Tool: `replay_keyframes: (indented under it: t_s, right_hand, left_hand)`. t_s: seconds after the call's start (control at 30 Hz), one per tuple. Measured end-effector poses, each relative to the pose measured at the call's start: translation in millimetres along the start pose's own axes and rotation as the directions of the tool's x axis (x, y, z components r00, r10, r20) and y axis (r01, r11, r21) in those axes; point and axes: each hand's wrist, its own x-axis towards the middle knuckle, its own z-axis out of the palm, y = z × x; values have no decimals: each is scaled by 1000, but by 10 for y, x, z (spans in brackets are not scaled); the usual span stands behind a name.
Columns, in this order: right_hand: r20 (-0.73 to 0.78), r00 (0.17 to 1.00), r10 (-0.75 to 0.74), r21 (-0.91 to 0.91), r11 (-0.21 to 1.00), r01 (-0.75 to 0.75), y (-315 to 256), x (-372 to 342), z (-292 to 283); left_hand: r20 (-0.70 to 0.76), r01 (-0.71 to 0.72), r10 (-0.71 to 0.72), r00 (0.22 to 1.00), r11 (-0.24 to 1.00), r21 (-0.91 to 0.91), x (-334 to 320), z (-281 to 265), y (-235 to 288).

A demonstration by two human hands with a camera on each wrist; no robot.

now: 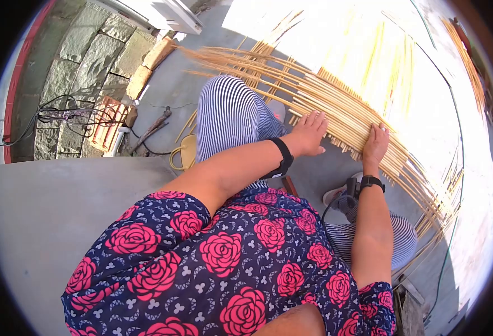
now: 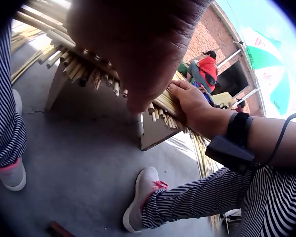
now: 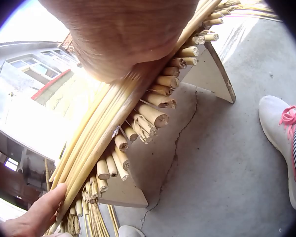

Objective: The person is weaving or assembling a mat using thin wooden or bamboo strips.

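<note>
Long thin reeds (image 1: 336,106) lie side by side over a row of crosswise reeds whose cut ends (image 3: 153,116) stick out along the near edge. My left hand (image 1: 311,133) rests on them with its fingers extended and its thumb at the near edge. To its right, my right hand (image 1: 375,145) lies on the same reeds, its fingers reaching across them. In the left wrist view the right hand (image 2: 195,106) touches the top of the reeds. The left hand (image 3: 34,215) shows at lower left in the right wrist view. Both palms' undersides are partly hidden.
Board-like supports (image 3: 212,74) stand under the reeds on the grey floor (image 3: 202,173). More loose reeds (image 1: 395,67) lie beyond. At left are a yellow-handled bag (image 1: 188,151), cables and bricks (image 1: 140,81). A person in red (image 2: 207,66) is in the background.
</note>
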Motion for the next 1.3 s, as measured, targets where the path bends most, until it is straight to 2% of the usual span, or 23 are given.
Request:
replay_keyframes:
  t_s: [0.27, 0.37, 0.47, 0.57, 0.67, 0.7, 0.8, 0.83, 0.93, 1.3]
  right_hand:
    - [41, 999, 32, -26, 999, -31, -72, 3, -75]
    - [-15, 1000, -8, -55, 998, 7, -44, -12, -34]
    - [-9, 1000, 15, -24, 1000, -15, -46, -19, -35]
    - [-5, 1000, 13, -8, 1000, -13, -55, -21, -49]
    - [-5, 1000, -5, -9, 1000, 5, -61, -16, -60]
    - [7, 1000, 0, -10, 1000, 0, -76, -12, -81]
    - [10, 1000, 8, -19, 1000, -7, -59, -13, -57]
    - [41, 999, 18, 3, 1000, -18, -26, -20, -48]
    - [51, 999, 16, -38, 999, -14, 10, -51, -16]
    - [43, 997, 61, -83, 995, -57, -106, -91, -74]
  left_hand:
    - [-20, 1, -2, 1000, 998, -66, 19, 19, -10]
    - [-58, 25, -32, 998, 994, -109, 46, 0, 5]
    - [-179, 45, -67, 981, 991, -124, 52, -44, 62]
    - [-412, -82, 34, 911, 992, -101, 121, -205, 66]
    - [-652, -180, 59, 756, 976, -119, 440, -275, -37]
    - [-687, -130, 74, 723, 991, -30, 573, -243, -97]
    - [-652, -31, 20, 758, 1000, -5, 840, -109, -199]
    - [-558, -17, 7, 830, 1000, -13, 907, -62, -253]
    - [-510, -29, 36, 860, 999, 23, 921, 13, -311]
    - [-473, 14, 16, 881, 998, 60, 892, 18, -291]
